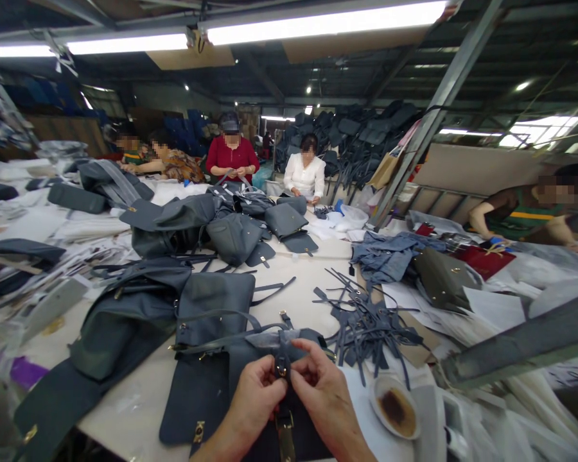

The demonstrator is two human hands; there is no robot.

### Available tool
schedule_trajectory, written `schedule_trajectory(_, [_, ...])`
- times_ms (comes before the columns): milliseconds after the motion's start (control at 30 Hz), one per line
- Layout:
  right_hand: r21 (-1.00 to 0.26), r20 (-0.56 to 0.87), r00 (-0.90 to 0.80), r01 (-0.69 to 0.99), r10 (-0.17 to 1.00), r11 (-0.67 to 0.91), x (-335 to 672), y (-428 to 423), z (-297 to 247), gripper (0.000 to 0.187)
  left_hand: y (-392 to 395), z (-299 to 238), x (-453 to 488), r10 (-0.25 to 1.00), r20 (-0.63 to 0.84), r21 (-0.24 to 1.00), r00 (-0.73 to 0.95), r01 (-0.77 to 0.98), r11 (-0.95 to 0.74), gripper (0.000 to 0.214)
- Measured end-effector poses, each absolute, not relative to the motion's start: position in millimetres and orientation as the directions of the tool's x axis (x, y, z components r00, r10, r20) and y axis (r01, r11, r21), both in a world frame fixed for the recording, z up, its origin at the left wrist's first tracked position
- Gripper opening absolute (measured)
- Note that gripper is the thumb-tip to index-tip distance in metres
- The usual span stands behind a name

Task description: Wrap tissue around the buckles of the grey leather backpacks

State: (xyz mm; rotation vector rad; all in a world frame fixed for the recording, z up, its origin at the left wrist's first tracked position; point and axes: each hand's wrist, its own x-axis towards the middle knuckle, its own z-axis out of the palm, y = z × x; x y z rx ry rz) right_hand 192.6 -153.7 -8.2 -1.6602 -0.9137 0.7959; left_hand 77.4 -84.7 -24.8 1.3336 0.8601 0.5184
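My left hand (257, 390) and my right hand (320, 384) meet over a dark grey-blue leather bag (262, 350) lying in front of me. Both pinch a narrow dark strap (282, 359) with a small gold fitting between thumbs and fingers. A gold clasp (285, 431) hangs on the bag's flap just below my hands. A second similar bag (214, 308) lies flat behind it, with thin straps trailing across both.
A pile of loose dark straps (366, 321) lies right of my hands, a small dish of brown paste (395, 410) beside it. More grey bags (231, 234) heap mid-table. Several people work at the far and right sides. A slanted metal post (428, 122) rises at right.
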Motion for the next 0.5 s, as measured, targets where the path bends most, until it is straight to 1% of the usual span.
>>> schedule_trajectory(67, [-0.945,-0.059,0.461,0.258,0.885,-0.198,197,-154,-6,0.029,-84,-21,76,0.739,-0.179,0.983,0.649,0.143,0.113,0.004])
schedule_trajectory(133, [-0.912,-0.056,0.442,0.342,0.895,-0.226,201,-153,-4,0.027,-83,-16,75,0.732,-0.093,0.988,0.675,0.155,-0.017,0.007])
schedule_trajectory(167, [-0.905,-0.065,0.431,0.355,0.900,-0.235,203,-152,-3,0.026,-82,-13,75,0.736,-0.050,0.981,0.675,0.173,-0.092,0.008])
schedule_trajectory(200, [-0.913,-0.093,0.414,0.328,0.905,-0.244,205,-151,-2,0.024,-82,-10,75,0.744,-0.011,0.967,0.668,0.196,-0.161,0.010])
schedule_trajectory(233, [-0.933,-0.142,0.393,0.254,0.909,-0.256,206,-150,0,0.022,-82,-8,75,0.753,0.023,0.952,0.658,0.216,-0.218,0.010])
schedule_trajectory(300, [-0.957,-0.273,0.332,-0.001,0.903,-0.290,206,-148,4,0.020,-81,-5,74,0.762,0.065,0.929,0.644,0.239,-0.281,0.010])
schedule_trajectory(367, [-0.922,-0.359,0.276,-0.250,0.891,-0.294,205,-149,6,0.022,-81,-4,73,0.767,0.061,0.938,0.638,0.227,-0.263,0.011])
schedule_trajectory(400, [-0.908,-0.362,0.267,-0.317,0.893,-0.273,203,-150,7,0.023,-82,-5,73,0.770,0.042,0.952,0.636,0.209,-0.224,0.012])
schedule_trajectory(433, [-0.907,-0.341,0.267,-0.344,0.901,-0.241,202,-152,6,0.023,-82,-6,72,0.770,0.004,0.969,0.638,0.188,-0.161,0.011])
schedule_trajectory(500, [-0.928,-0.269,0.284,-0.332,0.920,-0.168,199,-156,2,0.026,-83,-8,72,0.753,-0.118,0.988,0.647,0.152,0.024,0.012])
